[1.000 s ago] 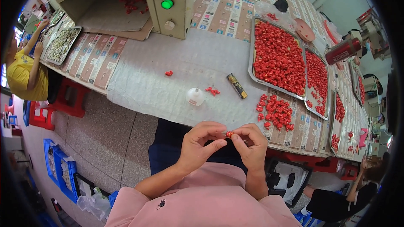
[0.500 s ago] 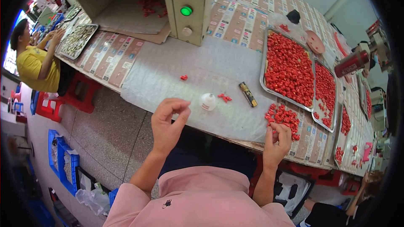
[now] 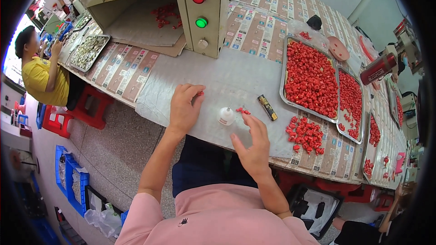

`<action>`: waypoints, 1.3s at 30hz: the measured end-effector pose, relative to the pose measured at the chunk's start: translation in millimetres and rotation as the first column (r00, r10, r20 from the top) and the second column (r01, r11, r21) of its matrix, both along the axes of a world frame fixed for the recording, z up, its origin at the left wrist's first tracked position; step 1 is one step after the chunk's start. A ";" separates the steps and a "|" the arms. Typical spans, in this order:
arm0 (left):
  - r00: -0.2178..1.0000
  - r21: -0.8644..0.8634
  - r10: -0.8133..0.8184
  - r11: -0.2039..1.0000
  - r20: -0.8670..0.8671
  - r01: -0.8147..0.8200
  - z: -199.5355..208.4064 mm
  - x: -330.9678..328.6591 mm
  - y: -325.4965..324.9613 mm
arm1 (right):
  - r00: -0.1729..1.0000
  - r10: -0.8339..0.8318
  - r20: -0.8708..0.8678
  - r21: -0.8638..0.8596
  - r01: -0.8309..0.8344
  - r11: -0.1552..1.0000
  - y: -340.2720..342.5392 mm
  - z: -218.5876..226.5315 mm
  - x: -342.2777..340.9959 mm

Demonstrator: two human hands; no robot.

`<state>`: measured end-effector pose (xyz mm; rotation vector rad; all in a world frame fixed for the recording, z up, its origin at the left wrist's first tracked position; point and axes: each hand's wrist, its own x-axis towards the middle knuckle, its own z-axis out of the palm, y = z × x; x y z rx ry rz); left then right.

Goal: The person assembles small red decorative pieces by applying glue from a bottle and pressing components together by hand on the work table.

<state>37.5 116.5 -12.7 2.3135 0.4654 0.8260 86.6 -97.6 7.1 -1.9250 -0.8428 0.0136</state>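
Note:
My left hand (image 3: 184, 111) is over the white sheet (image 3: 181, 70), its thumb and fingers closed round a small red piece (image 3: 200, 93). My right hand (image 3: 255, 147) has its thumb and fingers apart. Its fingertips are close to a small cluster of red pieces (image 3: 242, 110); whether they touch it I cannot tell. Between my hands stands a small white squeeze bottle (image 3: 226, 116) with a narrow tip. A dark cylinder with a gold pattern (image 3: 267, 107) lies to the right. Beyond it is a loose pile of red pieces (image 3: 305, 135).
A beige machine (image 3: 206, 31) with red and green lights stands at the back, red pieces inside its opening. Metal trays (image 3: 282, 81) of red pieces line the right side. A person in a yellow top (image 3: 47, 79) sits at far left. Blue crates (image 3: 68, 177) stand on the floor.
My right hand has left the red pile and moved left to beside the bottle, its fingers now apart. My left hand has moved forward and closed round the lone red piece.

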 end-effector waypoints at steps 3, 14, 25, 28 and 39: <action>0.994 -0.262 -0.026 0.964 0.109 0.054 4.0 -9.9 -10.2 | 0.999 -0.002 0.034 0.019 0.002 1.000 20.4 -4.7 2.2; 0.896 -0.889 0.015 -0.125 0.443 0.441 4.0 -67.4 -67.8 | 0.995 0.104 0.010 0.110 -0.105 0.988 7.5 -0.4 0.6; 0.902 -0.808 -0.008 -0.447 0.433 0.384 10.0 -59.2 -96.2 | 0.824 0.167 -0.541 0.262 -0.024 0.965 -66.8 4.8 -0.9; 0.894 -0.788 -0.016 -0.479 0.449 0.387 5.3 -59.8 -99.8 | 0.715 0.144 -0.684 0.302 0.098 0.948 -72.3 7.3 -1.1; 0.896 -0.776 -0.024 -0.511 0.444 0.371 2.5 -64.0 -108.9 | 0.740 0.170 -0.651 0.474 0.221 0.852 -74.8 9.5 -6.9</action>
